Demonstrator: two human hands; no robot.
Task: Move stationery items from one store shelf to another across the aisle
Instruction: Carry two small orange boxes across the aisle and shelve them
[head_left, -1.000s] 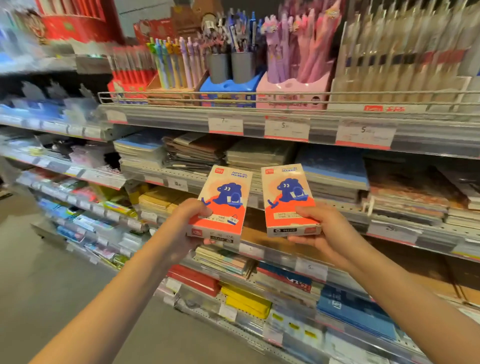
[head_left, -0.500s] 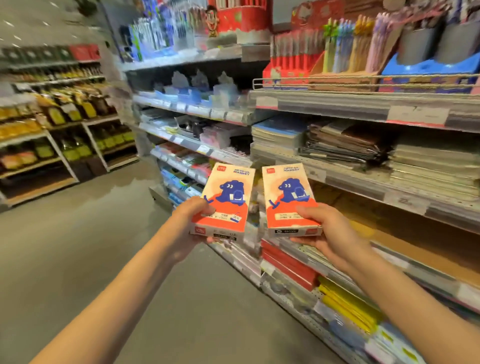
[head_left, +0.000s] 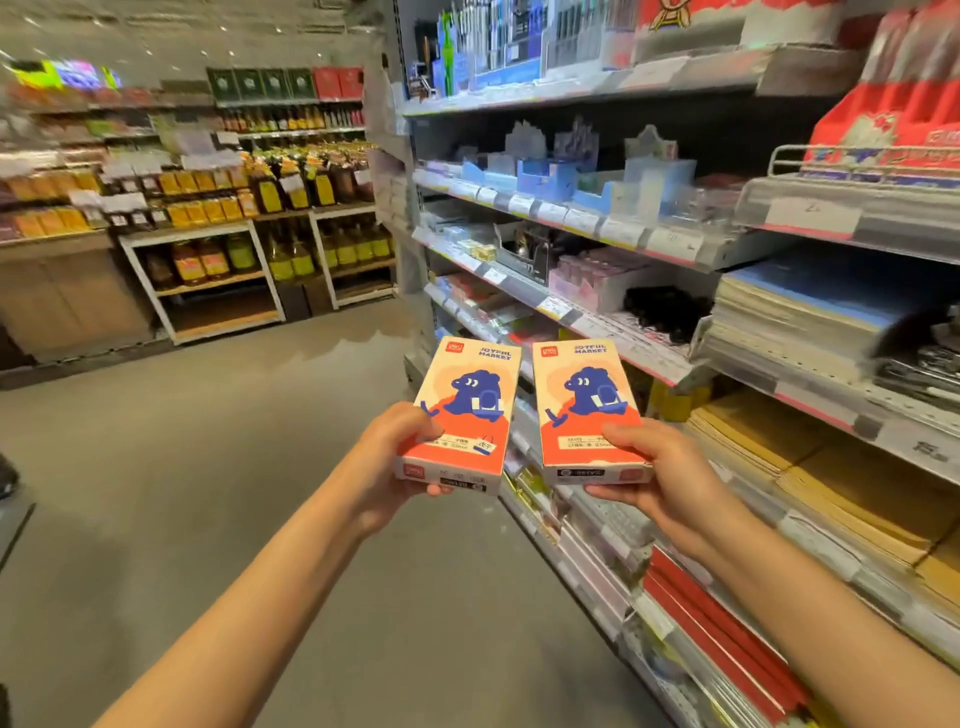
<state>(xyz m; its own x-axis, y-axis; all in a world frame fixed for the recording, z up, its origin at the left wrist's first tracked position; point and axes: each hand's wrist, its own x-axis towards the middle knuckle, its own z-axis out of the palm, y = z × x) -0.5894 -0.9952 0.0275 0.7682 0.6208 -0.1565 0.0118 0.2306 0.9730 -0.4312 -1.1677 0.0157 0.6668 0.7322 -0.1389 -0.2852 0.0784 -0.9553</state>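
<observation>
I hold two matching flat boxes side by side in front of me, each cream and orange with a blue bear drawing. My left hand (head_left: 397, 462) grips the bottom left corner of the left box (head_left: 465, 410). My right hand (head_left: 660, 475) grips the bottom right corner of the right box (head_left: 584, 402). Both boxes face me, tilted slightly, a small gap apart. The stationery shelving (head_left: 649, 249) runs along my right side.
Stacks of notebooks (head_left: 800, 312) and brown envelopes (head_left: 831, 478) fill the shelves at right. Grey aisle floor (head_left: 208, 493) stretches ahead and left. Wooden racks with bottles of oil (head_left: 218, 260) stand at the far end.
My view has swung left, away from facing the stationery shelves toward the aisle and the far bottle racks. Both hands keep the same hold on the two boxes.
</observation>
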